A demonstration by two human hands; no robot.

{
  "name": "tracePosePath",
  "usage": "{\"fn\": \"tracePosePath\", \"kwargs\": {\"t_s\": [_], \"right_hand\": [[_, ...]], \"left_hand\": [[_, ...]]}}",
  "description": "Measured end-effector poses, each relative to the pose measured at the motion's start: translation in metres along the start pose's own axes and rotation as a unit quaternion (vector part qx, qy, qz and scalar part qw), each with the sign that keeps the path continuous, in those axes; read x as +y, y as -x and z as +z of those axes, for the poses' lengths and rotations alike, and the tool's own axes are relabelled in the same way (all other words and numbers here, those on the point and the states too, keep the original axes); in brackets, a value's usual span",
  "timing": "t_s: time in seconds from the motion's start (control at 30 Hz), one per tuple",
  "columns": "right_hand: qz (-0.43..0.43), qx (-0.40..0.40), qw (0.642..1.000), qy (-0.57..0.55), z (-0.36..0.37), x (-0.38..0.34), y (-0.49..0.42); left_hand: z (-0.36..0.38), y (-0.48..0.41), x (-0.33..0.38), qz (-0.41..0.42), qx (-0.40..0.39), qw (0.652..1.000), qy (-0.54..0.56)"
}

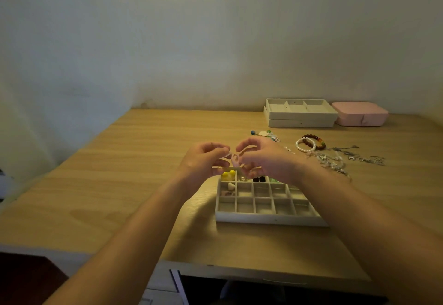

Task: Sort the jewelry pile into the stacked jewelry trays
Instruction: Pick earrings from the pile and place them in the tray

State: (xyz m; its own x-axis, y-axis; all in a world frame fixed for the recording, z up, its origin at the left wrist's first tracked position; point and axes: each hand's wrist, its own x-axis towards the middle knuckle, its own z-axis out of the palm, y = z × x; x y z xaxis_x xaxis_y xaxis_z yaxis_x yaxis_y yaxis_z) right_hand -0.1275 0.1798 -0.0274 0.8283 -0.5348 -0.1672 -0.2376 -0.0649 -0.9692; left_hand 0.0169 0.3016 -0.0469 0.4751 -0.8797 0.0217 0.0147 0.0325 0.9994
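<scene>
A cream grid tray (268, 217) with many small compartments lies on the wooden desk in front of me. Its far cells hold yellow beads (228, 174), a white heart (231, 186), dark pieces (259, 179) and something green. Above the tray's far edge my left hand (203, 163) and my right hand (266, 160) meet, both pinching a small pink piece (235, 160) between their fingertips. To the right lies the jewelry pile: a pearl bracelet (304, 145), a dark bead bracelet (316, 140), silver chains (347, 158) and a flower charm string (265, 134).
Two more cream trays (300, 120) are stacked at the back of the desk, with a pink box (360, 114) beside them against the wall. The desk's front edge (263, 273) runs below the grid tray. A wall rises along the left side.
</scene>
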Motion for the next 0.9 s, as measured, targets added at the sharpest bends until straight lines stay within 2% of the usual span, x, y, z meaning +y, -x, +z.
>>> {"fn": "tracePosePath", "kwargs": {"t_s": [0.1, 0.3, 0.5, 0.77, 0.9], "right_hand": [[-0.001, -0.009, 0.999, 0.038, 0.003, 0.004, 0.003], [-0.009, -0.013, 0.998, 0.06, 0.005, 0.013, 0.003], [-0.021, -0.01, 0.991, 0.129, 0.01, 0.019, 0.003], [-0.036, -0.01, 0.962, 0.271, 0.016, 0.014, 0.008], [-0.038, 0.003, 0.953, 0.3, 0.016, 0.019, 0.005]], "left_hand": [[-0.002, -0.001, -0.009, 0.027, 0.015, 0.997, -0.069], [-0.009, -0.001, -0.017, 0.033, 0.031, 0.993, -0.105], [-0.019, -0.003, -0.023, 0.043, 0.041, 0.974, -0.217], [-0.021, 0.001, -0.027, 0.078, -0.013, 0.955, -0.286], [-0.02, 0.004, -0.026, 0.092, -0.026, 0.938, -0.333]]}}
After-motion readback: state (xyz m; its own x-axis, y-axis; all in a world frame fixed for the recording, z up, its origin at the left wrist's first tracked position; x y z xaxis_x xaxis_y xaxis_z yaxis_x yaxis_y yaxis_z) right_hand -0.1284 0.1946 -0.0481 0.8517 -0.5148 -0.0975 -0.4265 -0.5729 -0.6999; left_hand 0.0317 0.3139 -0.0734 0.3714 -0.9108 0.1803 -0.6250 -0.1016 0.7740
